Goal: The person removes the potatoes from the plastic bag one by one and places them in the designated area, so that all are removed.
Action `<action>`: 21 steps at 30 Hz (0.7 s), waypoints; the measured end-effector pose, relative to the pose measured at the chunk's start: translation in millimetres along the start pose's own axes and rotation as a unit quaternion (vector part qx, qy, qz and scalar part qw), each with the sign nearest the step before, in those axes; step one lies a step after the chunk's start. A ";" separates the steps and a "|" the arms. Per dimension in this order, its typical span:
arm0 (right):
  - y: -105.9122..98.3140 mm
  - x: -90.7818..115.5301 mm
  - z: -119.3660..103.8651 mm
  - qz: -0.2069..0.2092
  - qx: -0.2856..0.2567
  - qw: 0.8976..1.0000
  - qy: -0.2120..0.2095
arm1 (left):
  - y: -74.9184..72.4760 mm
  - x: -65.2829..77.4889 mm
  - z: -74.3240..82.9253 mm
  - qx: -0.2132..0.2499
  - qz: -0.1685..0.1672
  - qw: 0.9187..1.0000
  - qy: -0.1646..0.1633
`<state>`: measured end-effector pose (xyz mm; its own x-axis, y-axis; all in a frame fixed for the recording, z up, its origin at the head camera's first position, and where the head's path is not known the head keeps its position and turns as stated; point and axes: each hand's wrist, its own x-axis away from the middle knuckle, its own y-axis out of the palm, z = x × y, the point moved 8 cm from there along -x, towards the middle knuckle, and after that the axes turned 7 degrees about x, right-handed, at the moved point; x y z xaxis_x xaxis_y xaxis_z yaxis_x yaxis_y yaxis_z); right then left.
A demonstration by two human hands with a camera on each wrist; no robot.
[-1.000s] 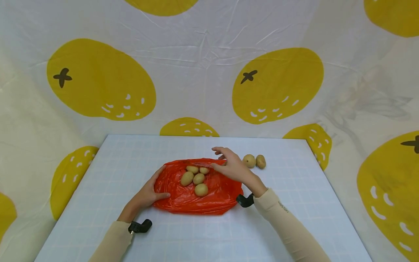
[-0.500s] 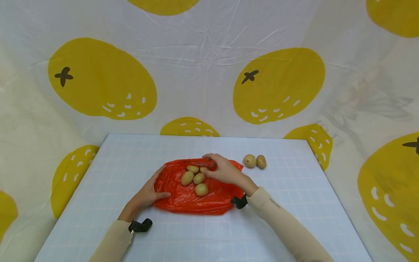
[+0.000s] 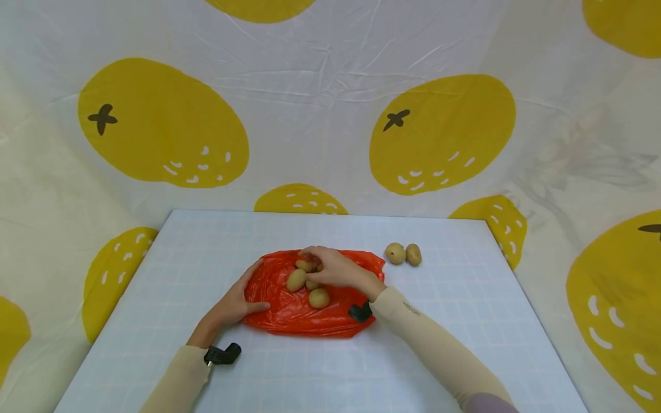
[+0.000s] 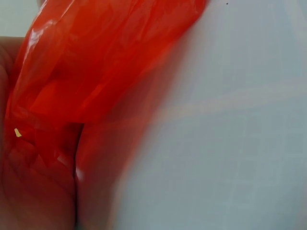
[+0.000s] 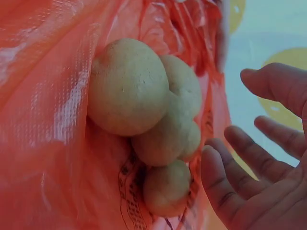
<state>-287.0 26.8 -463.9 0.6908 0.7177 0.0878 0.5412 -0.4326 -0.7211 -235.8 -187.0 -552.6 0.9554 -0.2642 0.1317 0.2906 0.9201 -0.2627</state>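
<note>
A red plastic bag (image 3: 289, 318) lies on the table with several potatoes on it, among them a potato (image 3: 319, 298) nearest the front. My left hand (image 3: 231, 305) rests along the bag's left edge, fingers stretched and thumb over the red film. In the left wrist view, plastic (image 4: 105, 57) bunches against the palm. Over the potatoes reaches my right hand (image 3: 333, 269), partly covering them in the head view. In the right wrist view its fingers (image 5: 254, 153) are spread and apart from the cluster, whose biggest-looking potato (image 5: 129, 86) sits nearest the camera.
Two more potatoes, a rounder potato (image 3: 395, 253) and a longer potato (image 3: 413, 254), lie side by side on the table (image 3: 439, 321), right of the bag. A cloth backdrop (image 3: 320, 143) with yellow fruit prints rises behind the table's far edge.
My right hand has moved left and slightly down, from the bag's far right edge to over the potatoes. The left hand stays at the bag's left edge.
</note>
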 end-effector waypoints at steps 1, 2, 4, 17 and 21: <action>2.2 -2.2 -0.3 -0.005 0.005 1.000 -0.001 | -0.2 0.1 0.2 -0.001 0.000 1.000 -0.001; 4.5 -4.3 -0.6 -0.010 0.009 1.000 -0.002 | -0.3 0.2 0.4 -0.001 0.000 1.000 -0.002; 8.9 -7.8 -1.2 -0.017 0.010 1.000 -0.003 | -0.4 0.5 0.3 -0.001 -0.002 1.000 -0.005; 24.1 -19.5 -8.9 -0.016 0.037 0.999 0.007 | -0.6 2.2 2.4 0.008 -0.003 1.000 0.002; 29.8 -25.0 -13.0 -0.028 0.046 0.999 -0.002 | -1.4 2.7 1.1 0.008 -0.005 1.000 -0.008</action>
<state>-281.9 -11.1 -478.7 0.6591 0.7412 0.1271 0.5322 -0.3402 -0.7753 -233.7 -188.7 -550.8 0.9518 -0.2681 0.1493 0.2983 0.9224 -0.2453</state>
